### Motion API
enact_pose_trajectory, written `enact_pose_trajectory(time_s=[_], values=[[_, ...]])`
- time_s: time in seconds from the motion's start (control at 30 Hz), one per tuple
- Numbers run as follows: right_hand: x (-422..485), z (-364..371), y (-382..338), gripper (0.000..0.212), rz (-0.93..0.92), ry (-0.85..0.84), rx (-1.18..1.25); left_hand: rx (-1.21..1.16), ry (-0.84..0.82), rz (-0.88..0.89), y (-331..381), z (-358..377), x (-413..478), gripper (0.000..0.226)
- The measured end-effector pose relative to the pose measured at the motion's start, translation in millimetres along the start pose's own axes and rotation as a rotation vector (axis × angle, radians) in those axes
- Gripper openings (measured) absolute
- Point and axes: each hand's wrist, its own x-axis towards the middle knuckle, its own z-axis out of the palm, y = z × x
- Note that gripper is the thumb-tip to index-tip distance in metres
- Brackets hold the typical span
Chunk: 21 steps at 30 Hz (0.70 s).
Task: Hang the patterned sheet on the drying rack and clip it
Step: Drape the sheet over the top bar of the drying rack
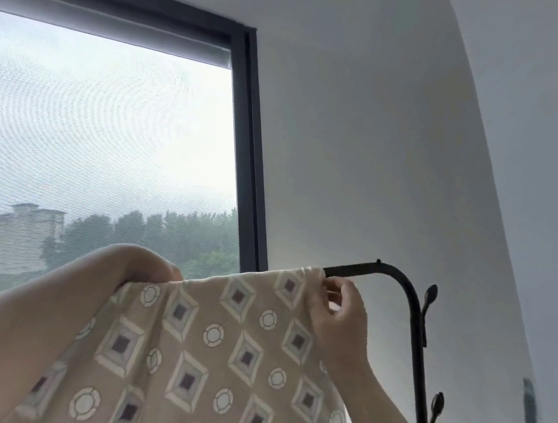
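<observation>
My left forearm slants up from lower left, left hand hooked over the top of the beige diamond-and-circle patterned sheet, fingertips hidden. My right hand, raised, pinches its right edge.

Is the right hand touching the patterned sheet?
Touching. The head view shows the right hand pinching the top edge of the patterned sheet, beside the black rack bar.

One head view, wide-angle, tilted up from below the hands and very near them: left hand and right hand fill the lower frame, window beyond the left, white wall beyond the right.
</observation>
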Motion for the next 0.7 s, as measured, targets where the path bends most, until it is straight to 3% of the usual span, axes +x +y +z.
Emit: enact_pose_trajectory(time_s=[0.13,0.2,0.27,0.3,0.33,0.4,0.47,0.6,0.7], values=[[4,-5,13,0.034,0.518,-0.154,0.377,-0.013,-0.011,0.033,5,0,-3,0.022],[-1,-13,14,0.044,0.640,-0.276,0.458,0.009,0.052,0.075,8,2,-10,0.023],[-9,-19,18,0.035,0.621,-0.288,0.417,-0.005,0.283,0.220,8,2,-19,0.020],[-12,-21,21,0.033,0.592,-0.245,0.410,-0.142,0.353,0.328,6,2,-22,0.017],[-14,-22,24,0.032,0.579,-0.216,0.414,-0.337,0.338,0.427,3,1,-27,0.022],[-13,-25,28,0.031,0.567,-0.202,0.422,-0.566,0.176,0.514,-3,-2,-41,0.055],[-9,-25,26,0.031,0.568,-0.217,0.409,-0.427,0.158,0.541,-6,0,-51,0.056],[-2,-27,11,0.030,0.538,-0.223,0.402,-0.150,0.255,0.556,4,5,-66,0.010],[10,-26,-1,0.031,0.445,-0.221,0.355,-0.145,0.277,0.566,4,9,-71,0.018]])
